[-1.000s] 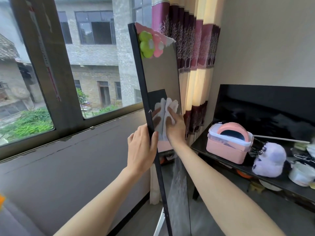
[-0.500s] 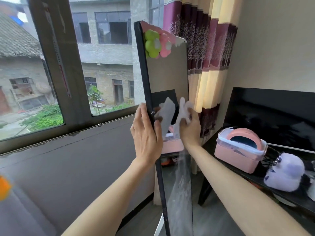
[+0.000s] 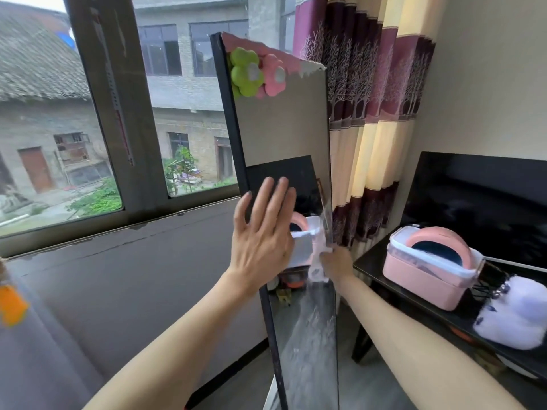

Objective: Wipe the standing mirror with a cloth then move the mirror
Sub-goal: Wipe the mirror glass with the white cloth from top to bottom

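Note:
The tall standing mirror (image 3: 281, 128) has a thin black frame, with a green and a pink flower stuck at its top. It stands upright in front of the window, turned partly edge-on to me. My left hand (image 3: 263, 232) is flat over the left frame at mid height, fingers straight and pointing up, gripping nothing. My right hand (image 3: 337, 263) is at the mirror's right edge, closed on a white cloth (image 3: 317, 263) that presses against the glass there. Streaks show on the lower glass.
A black table (image 3: 373, 269) stands at the right, close to the mirror, carrying a pink box (image 3: 426, 279) and a pale purple plush (image 3: 515, 315). A dark screen (image 3: 488, 196) leans behind them. Striped curtains (image 3: 373, 113) hang behind the mirror. The window wall (image 3: 118, 276) is on the left.
My left hand has let go of the frame edge and opened flat. My right hand has carried the cloth down and right, to the mirror's right edge.

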### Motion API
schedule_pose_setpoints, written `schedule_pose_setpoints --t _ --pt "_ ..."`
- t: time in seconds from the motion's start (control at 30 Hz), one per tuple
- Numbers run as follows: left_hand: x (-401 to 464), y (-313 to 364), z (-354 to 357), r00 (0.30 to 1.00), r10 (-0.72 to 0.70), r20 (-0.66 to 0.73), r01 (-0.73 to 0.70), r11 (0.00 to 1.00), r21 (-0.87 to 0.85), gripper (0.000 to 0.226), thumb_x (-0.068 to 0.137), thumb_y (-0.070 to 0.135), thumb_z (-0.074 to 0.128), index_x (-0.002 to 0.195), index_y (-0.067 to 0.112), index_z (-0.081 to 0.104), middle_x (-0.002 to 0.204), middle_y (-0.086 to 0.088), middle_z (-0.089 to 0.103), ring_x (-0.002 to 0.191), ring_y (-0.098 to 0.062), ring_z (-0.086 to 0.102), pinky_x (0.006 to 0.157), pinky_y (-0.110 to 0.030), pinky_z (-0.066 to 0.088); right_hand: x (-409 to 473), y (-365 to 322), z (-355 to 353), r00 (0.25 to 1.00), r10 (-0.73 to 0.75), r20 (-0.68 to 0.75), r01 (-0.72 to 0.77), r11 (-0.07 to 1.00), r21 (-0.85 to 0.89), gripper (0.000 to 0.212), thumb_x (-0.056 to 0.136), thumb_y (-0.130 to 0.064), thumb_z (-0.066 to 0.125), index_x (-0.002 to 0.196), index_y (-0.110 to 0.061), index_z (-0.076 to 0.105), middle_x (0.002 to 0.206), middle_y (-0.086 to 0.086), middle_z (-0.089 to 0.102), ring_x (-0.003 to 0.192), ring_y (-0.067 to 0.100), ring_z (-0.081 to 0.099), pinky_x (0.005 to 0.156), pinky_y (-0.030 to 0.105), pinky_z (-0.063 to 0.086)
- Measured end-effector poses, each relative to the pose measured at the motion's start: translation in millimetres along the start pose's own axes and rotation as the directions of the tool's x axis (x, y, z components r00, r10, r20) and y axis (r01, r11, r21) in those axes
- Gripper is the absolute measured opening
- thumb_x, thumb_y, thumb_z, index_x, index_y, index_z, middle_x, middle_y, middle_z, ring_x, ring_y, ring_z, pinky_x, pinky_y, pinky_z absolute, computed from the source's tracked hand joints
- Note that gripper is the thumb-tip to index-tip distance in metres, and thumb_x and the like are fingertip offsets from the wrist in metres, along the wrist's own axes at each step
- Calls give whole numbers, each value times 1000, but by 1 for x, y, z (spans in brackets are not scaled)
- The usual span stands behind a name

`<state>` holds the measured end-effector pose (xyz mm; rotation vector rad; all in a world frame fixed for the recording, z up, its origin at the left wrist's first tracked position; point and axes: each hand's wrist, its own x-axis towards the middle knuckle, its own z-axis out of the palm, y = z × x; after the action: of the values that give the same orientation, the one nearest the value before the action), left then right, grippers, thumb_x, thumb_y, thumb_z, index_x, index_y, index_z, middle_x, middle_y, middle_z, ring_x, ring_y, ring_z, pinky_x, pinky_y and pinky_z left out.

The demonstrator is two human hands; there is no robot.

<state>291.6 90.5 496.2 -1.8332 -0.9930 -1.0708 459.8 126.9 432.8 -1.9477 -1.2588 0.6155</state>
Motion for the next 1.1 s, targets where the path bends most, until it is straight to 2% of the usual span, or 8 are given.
schedule_pose_setpoints --t 0.1,0.3,0.37,0.47,0.6,0.9,1.03,1.1 --pt "12 13 1 989 128 78 -127 992 -16 45 83 10 39 124 1 56 135 -14 52 131 -29 41 109 -43 22 6 -39 -24 959 -145 -245 223 918 329 39 93 -3 39 130 -7 50 131 17 52 120 29 50 104 34 39" --pt "19 13 9 969 94 228 -99 995 13 34 76 10 45 103 2 64 101 -13 63 105 -32 57 97 -41 34 12 -101 -53 816 -487 -312 576 725 377 41 95 -7 43 135 -18 47 103 4 48 86 9 50 89 23 44" --pt "19 8 10 967 114 230 -126 991 38 30 76 11 46 98 3 65 98 -13 64 102 -32 59 96 -41 33 18 -96 -41 840 -504 -199 540 743 395 41 95 -8 45 134 -20 47 117 13 54 97 18 56 98 31 47" --pt "17 6 9 953 146 267 -167 984 60 31 76 15 46 97 5 66 102 -12 65 105 -30 59 95 -41 31 27 -59 -17 961 -265 -76 275 903 329 43 94 -5 42 137 -13 43 135 21 48 121 37 49 105 41 41" --pt "16 6 8 938 174 298 -188 982 18 27 74 17 51 92 5 67 103 -12 65 107 -30 59 96 -42 30 19 4 -5 975 108 192 -125 989 75 38 91 -3 42 128 0 49 129 23 53 116 37 54 84 36 49" --pt "17 44 19 892 306 332 -198 926 -321 30 71 17 40 83 7 65 95 -10 63 95 -28 54 82 -38 40 12 9 -53 963 -11 -269 96 948 304 22 93 -14 44 99 -4 63 96 13 61 98 33 58 76 32 40" --pt "14 62 27 863 289 415 -81 888 -452 28 73 16 42 87 8 65 98 -9 64 84 -28 61 59 -32 46 16 28 -72 998 -21 -63 4 963 -269 28 93 -27 47 108 -14 67 112 12 66 107 32 58 90 38 45" --pt "14 67 30 847 267 460 1 864 -503 23 75 12 52 93 6 65 102 -11 62 87 -31 61 55 -30 41 16 38 -81 999 19 42 -3 932 -363 27 91 -27 51 107 -11 66 113 11 65 107 29 58 94 39 46"
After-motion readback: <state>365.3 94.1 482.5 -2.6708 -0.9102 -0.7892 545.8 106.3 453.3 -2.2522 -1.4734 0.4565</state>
